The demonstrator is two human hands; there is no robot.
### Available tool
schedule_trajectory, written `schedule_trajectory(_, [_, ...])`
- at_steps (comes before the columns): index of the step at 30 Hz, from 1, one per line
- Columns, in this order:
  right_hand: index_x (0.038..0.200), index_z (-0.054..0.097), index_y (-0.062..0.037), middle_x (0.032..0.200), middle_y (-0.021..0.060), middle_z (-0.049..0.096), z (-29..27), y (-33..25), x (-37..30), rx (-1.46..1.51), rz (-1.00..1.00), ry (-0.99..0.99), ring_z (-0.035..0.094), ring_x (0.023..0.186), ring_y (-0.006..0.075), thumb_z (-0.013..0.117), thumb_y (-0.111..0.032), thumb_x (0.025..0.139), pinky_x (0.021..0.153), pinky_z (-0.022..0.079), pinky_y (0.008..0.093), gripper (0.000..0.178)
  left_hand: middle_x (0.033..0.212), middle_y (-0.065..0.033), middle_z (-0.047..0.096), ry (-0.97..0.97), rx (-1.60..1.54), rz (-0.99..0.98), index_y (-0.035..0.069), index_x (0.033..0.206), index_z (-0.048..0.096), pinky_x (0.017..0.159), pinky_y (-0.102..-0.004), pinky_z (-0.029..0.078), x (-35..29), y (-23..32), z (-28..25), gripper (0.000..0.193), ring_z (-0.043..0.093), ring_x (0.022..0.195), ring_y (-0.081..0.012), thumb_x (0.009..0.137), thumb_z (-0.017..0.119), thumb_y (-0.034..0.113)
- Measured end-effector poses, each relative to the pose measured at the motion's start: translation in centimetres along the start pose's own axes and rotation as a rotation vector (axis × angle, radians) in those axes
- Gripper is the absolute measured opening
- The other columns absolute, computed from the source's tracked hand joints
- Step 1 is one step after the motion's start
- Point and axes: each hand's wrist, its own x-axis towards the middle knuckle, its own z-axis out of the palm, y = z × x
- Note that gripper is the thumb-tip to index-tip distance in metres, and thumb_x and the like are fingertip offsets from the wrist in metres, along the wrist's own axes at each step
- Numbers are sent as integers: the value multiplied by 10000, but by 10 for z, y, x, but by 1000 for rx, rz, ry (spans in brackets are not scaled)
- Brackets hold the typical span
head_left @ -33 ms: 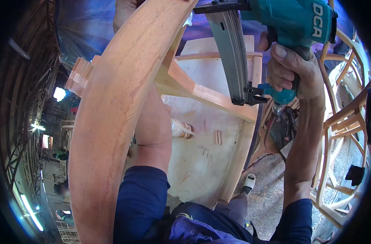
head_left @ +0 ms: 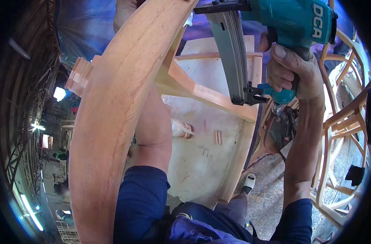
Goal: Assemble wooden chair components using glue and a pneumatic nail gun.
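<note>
At upper right, clutching the nail gun [head_left: 293, 24] in the right hand [head_left: 293, 69]; at left, reaching the left hand [head_left: 123, 16] behind the curved wood [head_left: 112, 114], hiding its grip; seemingly lining up, probably calling for steady aim.

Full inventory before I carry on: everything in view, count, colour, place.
Nail gun: one, teal and grey, upper right
Curved board: one, light brown, left of centre
Wooden bar: one, light brown, upper centre
Panel: one, pale with wooden edging, centre
Roll: one, whitish, on the panel
Small sticks: two, brown, on the panel
Stacked wood: several pieces, orange-brown, upper left
Sheet: one, blue, top
Wooden frames: several, light brown, right
Lights: several, white, far left
Dark item: one, black, far right
Shoe: one, white, lower centre-right
Sleeves: two, navy, bottom
Left hand: one, bare, mostly hidden, top left
Right hand: one, bare, holding the nail gun
</note>
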Motion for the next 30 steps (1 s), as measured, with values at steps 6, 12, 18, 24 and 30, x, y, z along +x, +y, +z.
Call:
schedule_trajectory(6, [1050,656,1,581,-35,455,-1,-4,1,-15,34,15,392,453,33,747,-217,929,439,346,208,265,818,-157,699,-13,-10,-31,45,772,709,1120,-474,388,2,-1,-5,609,635,915,-282,1065,200,204])
schedule_trajectory(12, [1045,664,5,580,-41,453,0,-4,-1,-62,63,65,402,453,37,754,-213,919,438,342,215,267,803,-166,703,-7,42,-17,34,759,712,1109,-478,400,3,-1,-5,616,640,900,-288,1060,203,203])
schedule_trajectory(18, [1074,680,18,602,-30,502,15,-2,-16,-101,-14,126,432,460,37,774,-205,900,444,354,210,298,796,-176,701,8,-49,27,17,735,701,1086,-482,420,3,-15,-2,600,646,893,-299,1051,225,199])
schedule_trajectory(24, [1050,685,24,589,-25,509,27,-2,-25,-39,-5,138,432,458,50,787,-196,888,444,357,224,291,787,-191,697,107,61,51,-1,721,681,1080,-490,421,1,-9,2,575,648,880,-309,1046,252,201])
schedule_trajectory(30, [1042,692,15,593,-29,509,34,-1,-22,-66,12,164,425,464,53,790,-199,888,459,353,233,281,783,-184,694,108,67,58,4,720,679,1070,-487,430,-1,-8,2,563,649,874,-305,1046,260,194])
